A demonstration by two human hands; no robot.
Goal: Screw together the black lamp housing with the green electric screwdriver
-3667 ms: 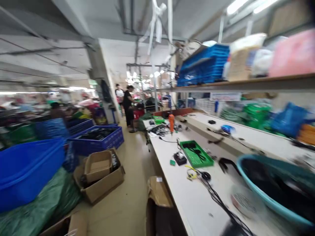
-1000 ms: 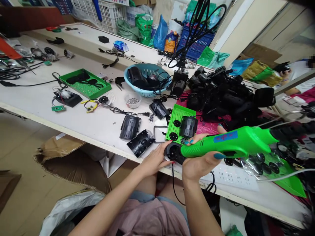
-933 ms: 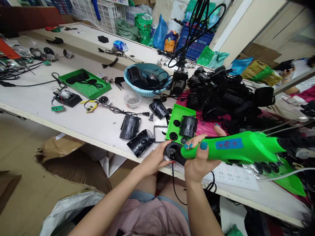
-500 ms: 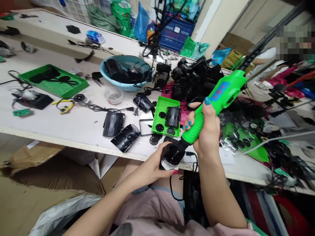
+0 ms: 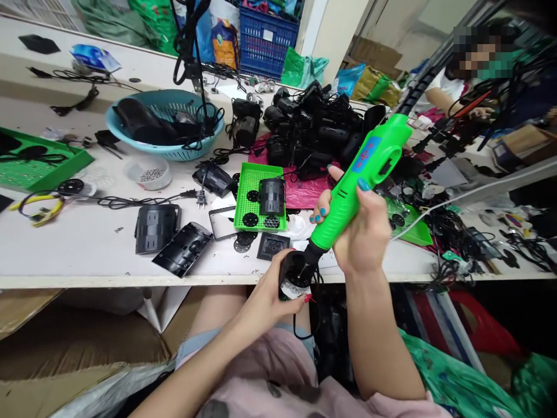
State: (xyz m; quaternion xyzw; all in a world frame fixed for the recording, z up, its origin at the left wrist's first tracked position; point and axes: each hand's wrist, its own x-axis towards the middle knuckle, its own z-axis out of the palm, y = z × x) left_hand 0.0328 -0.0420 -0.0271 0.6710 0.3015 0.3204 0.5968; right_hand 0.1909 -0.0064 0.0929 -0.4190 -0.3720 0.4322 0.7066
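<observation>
A round black part (image 5: 295, 273) sits just off the front edge of the tabletop (image 5: 87, 255), above the person's lap. The left hand (image 5: 272, 296) cups it from below, fingers curled around its underside, so the part is held firmly. A thin black cord hangs down from it.

The tip of a green screwdriver (image 5: 354, 177) presses into the top of the part. The tool leans up and to the right, with a blue label on its body and a white cable (image 5: 470, 194) trailing off toward the right. The right hand (image 5: 359, 232) is wrapped tight around the lower half of the tool, thumb on top.

On the tabletop just behind the part lies a small black square frame (image 5: 272, 245), and behind that a green tray (image 5: 247, 200) carrying a black cylinder (image 5: 271, 196) and a few black discs. To the left of the tray lie two black shells (image 5: 174, 238), a plug on a cord, and a small clear cup of screws (image 5: 150, 173). Farther back stands a blue basket (image 5: 172, 152) holding black housings and cords. A heap of black housings (image 5: 313, 130) rests on a pink sheet beyond the tray. At the far right another person is seated behind a rack.
</observation>
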